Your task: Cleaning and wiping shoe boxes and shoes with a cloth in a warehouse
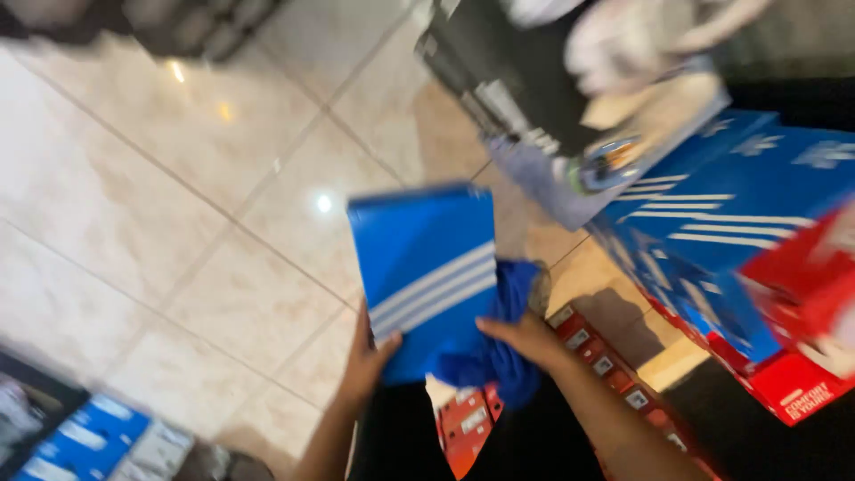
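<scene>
Motion blurred everything; my left hand point(367, 356) gripped the glossy blue striped box point(427, 267), my right hand point(525, 337) clutched soft blue cloth point(499, 356), its shape unclear.

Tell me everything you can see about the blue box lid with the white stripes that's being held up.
The blue box lid looks like flat cardboard, bright blue with three slanted white stripes across its lower half. It is held up over the tiled floor, tilted, its face toward the camera. The left hand grips its lower left corner; the right hand is at its lower right, pressed on a bunched blue cloth beside it. The picture is blurred, so finer detail is unclear.
</scene>
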